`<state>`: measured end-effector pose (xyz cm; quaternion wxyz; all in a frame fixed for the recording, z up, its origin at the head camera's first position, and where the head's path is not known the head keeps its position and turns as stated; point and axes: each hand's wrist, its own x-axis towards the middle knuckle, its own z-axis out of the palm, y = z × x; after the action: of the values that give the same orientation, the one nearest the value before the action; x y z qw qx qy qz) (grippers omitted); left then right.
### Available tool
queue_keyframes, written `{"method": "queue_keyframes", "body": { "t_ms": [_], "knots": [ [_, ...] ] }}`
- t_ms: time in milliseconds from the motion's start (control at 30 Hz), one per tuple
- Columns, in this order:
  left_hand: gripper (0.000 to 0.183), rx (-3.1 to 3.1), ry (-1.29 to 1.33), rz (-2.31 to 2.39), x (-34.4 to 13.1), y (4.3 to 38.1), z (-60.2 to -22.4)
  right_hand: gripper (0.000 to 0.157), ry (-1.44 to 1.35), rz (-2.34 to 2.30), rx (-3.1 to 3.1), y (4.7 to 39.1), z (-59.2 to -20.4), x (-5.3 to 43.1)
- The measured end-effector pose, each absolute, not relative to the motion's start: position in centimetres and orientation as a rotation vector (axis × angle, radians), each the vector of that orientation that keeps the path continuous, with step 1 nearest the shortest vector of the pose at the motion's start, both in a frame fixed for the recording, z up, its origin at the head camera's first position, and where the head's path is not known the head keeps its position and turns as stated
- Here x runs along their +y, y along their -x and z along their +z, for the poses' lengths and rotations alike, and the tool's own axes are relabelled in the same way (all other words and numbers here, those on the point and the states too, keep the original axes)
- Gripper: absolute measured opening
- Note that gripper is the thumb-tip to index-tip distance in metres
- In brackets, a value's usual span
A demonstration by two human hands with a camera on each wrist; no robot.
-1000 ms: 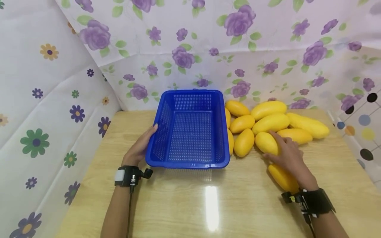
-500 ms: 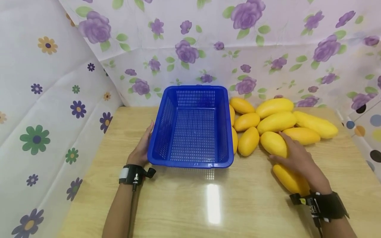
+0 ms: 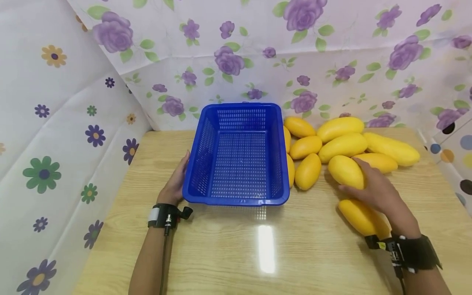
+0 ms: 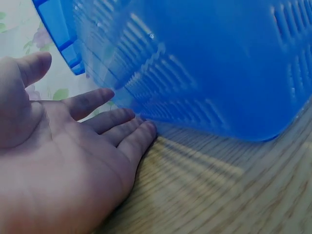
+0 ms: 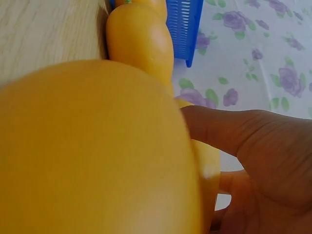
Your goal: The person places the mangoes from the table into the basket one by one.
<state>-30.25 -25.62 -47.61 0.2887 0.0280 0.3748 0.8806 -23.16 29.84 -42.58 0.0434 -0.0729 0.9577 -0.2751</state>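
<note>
Your right hand (image 3: 380, 187) grips a yellow mango (image 3: 346, 171), thumb on the near side and fingers over the far side, probably because so round a fruit needs bracing from both; I can't tell whether it touches the table (image 3: 217, 254). Just nearer you, beneath your wrist, lies a loose mango (image 3: 359, 217). Your left hand (image 3: 175, 182) has its fingers straight and thumb apart, fingertips at the outer wall of the blue basket (image 3: 236, 202), presumably steadying it rather than taking its weight (its base sits on the table). The slotted basket floor is in plain view, with no fruit on it. Beyond your right hand, the other mangoes (image 3: 343, 147) lie grouped beside the basket, two partly hidden by its right wall. Behind everything hangs a floral cloth (image 3: 228, 61).
</note>
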Motion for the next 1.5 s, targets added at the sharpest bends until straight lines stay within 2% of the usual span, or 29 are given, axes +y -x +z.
{"method": "queue_keyframes", "body": {
  "t_ms": [200,367,1500],
  "knots": [
    [0.045,1.002,-0.049,2.396,-26.1,30.5,-48.3,0.108,0.185,-0.832,2.919,22.8,-41.9,29.7],
    [0.04,1.016,-0.009,2.404,-26.5,30.3,-48.6,0.109,0.179,-0.859,2.94,22.8,-41.5,29.5],
    [0.039,1.025,-0.033,2.401,-26.3,31.1,-48.7,0.099,0.255,-0.916,3.066,20.9,-37.1,26.4]
  ]
}}
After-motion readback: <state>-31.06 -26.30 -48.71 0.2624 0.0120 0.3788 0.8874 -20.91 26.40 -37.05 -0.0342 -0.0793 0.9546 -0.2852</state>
